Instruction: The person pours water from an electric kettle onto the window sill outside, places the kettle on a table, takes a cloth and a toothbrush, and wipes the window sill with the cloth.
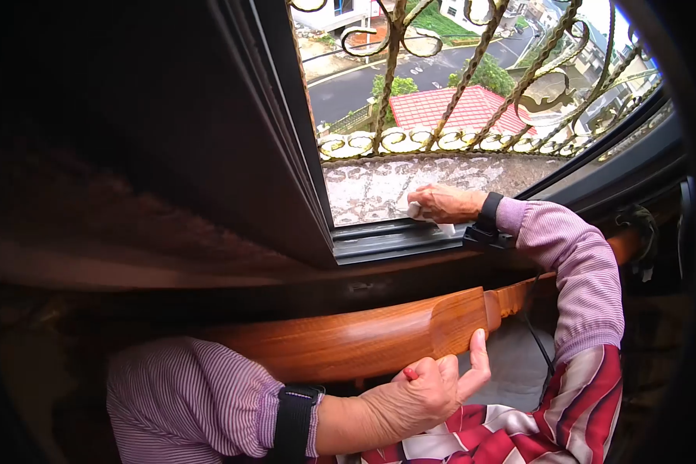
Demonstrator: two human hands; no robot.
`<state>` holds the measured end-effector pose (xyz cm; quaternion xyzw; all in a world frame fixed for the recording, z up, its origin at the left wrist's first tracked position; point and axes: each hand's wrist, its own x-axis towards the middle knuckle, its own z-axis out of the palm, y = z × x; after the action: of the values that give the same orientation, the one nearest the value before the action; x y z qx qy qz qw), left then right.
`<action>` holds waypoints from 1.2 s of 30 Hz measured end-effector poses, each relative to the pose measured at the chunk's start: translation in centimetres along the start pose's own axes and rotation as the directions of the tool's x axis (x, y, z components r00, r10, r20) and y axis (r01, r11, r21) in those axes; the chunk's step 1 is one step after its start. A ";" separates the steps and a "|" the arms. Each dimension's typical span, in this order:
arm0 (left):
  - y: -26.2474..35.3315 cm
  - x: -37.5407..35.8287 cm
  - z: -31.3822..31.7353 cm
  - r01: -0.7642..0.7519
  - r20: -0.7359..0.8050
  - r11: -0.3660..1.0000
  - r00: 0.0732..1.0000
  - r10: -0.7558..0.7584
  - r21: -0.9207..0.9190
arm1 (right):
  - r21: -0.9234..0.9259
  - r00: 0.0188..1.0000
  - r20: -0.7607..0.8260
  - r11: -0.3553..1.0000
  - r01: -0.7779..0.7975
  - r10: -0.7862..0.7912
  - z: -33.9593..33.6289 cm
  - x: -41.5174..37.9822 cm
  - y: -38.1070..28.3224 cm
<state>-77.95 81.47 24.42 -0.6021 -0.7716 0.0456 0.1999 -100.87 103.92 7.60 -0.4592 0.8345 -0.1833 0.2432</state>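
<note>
My right hand (446,203) is closed on a crumpled white cloth or tissue (416,209), just over the dark window track (387,241). A bit of white also shows below the hand, by the track. My left hand (433,389) is held low, in front of the curved wooden rail (340,337). One finger points up near the rail's end, while the others are curled. A small red tip (411,374) pokes out of the curled fingers; the rest of that thing is hidden.
Outside the window, an ornate metal grille (394,69) stands beyond a mottled stone sill (371,185). A dark window frame (286,131) borders the opening on the left. A thin black cable (535,332) hangs near my right arm.
</note>
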 end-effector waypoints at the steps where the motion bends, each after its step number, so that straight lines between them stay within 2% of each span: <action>1: 0.1 0.0 -0.3 0.037 0.014 0.997 0.999 -0.036 -0.065 | 0.086 0.994 -0.105 0.996 0.032 -0.023 0.0 1.4 -1.0; 4: 0.0 0.2 -0.4 0.082 -0.015 0.996 0.996 -0.083 -0.035 | 0.157 0.968 -0.196 0.970 0.187 -0.155 0.7 5.9 -3.7; 6: 0.5 0.2 -0.3 0.124 0.010 0.990 0.992 -0.123 -0.071 | 0.151 0.969 -0.148 0.964 0.218 -0.196 1.3 8.1 -5.7; 8: 0.5 0.2 0.0 0.110 -0.007 0.993 0.994 -0.111 -0.051 | 0.053 0.871 -0.186 0.880 0.471 -0.455 3.9 10.7 -4.9; 9: 0.2 0.2 0.1 0.073 -0.036 0.997 0.997 -0.074 -0.018 | 0.097 0.901 -0.133 0.899 0.426 -0.413 4.5 11.0 -4.6; 11: -0.1 0.2 0.1 0.029 -0.059 1.000 0.998 -0.028 0.001 | -0.096 0.905 -0.138 0.915 0.392 -0.402 4.6 10.7 -3.6; 13: 0.8 0.2 0.6 0.105 -0.060 0.991 0.992 -0.110 -0.080 | -0.218 0.935 -0.112 0.927 0.306 -0.336 4.8 9.5 -2.8; 16: 1.1 0.2 0.3 0.164 -0.012 0.984 0.986 -0.165 -0.062 | -0.295 0.992 0.028 0.948 0.122 -0.119 3.0 6.4 -3.4; 17: 1.1 0.2 0.2 0.177 -0.003 0.983 0.984 -0.178 -0.057 | -0.255 0.994 0.037 0.961 0.111 -0.104 2.6 5.3 -3.0; 22: 0.7 -0.1 -0.1 0.165 -0.007 0.986 0.986 -0.165 -0.025 | -0.455 0.998 0.067 0.890 0.027 0.004 1.3 -0.7 -0.1; 23: 0.6 0.0 -0.1 0.148 -0.014 0.989 0.989 -0.148 0.003 | -0.518 0.993 0.107 0.855 0.013 0.050 0.3 -1.7 -0.1; 24: 0.4 0.0 -0.1 0.132 -0.020 0.991 0.991 -0.131 0.032 | -0.571 0.968 0.176 0.820 -0.047 0.178 -0.6 -2.3 -0.4; 26: 0.3 0.0 -0.1 0.131 -0.038 0.989 0.991 -0.129 0.068 | -0.574 0.988 0.060 0.814 -0.085 0.146 -1.5 -2.5 -1.6; 29: 0.3 0.0 -0.3 0.159 -0.061 0.987 0.986 -0.157 0.030 | -0.292 0.995 -0.099 0.956 -0.037 0.008 -1.7 0.3 -3.6; 31: 0.5 0.1 -0.1 0.145 -0.039 0.989 0.989 -0.145 -0.015 | -0.162 0.981 -0.154 0.982 0.096 -0.121 -0.9 3.1 -5.0; 32: 0.6 0.1 0.0 0.137 -0.030 0.990 0.990 -0.138 -0.038 | -0.188 0.969 -0.148 0.967 0.170 -0.199 0.2 4.7 -4.7; 34: 0.5 0.1 -0.2 0.113 -0.016 0.993 0.993 -0.114 -0.037 | -0.092 0.940 -0.117 0.946 0.310 -0.319 2.4 7.2 -4.4; 36: 0.2 0.1 -0.3 0.088 -0.023 0.996 0.996 -0.089 -0.031 | -0.133 0.953 -0.104 0.953 0.271 -0.286 3.0 6.9 -3.8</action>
<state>-77.67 81.55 24.61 -0.5709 -0.7956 0.0179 0.2021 -99.72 95.85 5.56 -0.5738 0.7840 -0.1940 0.1360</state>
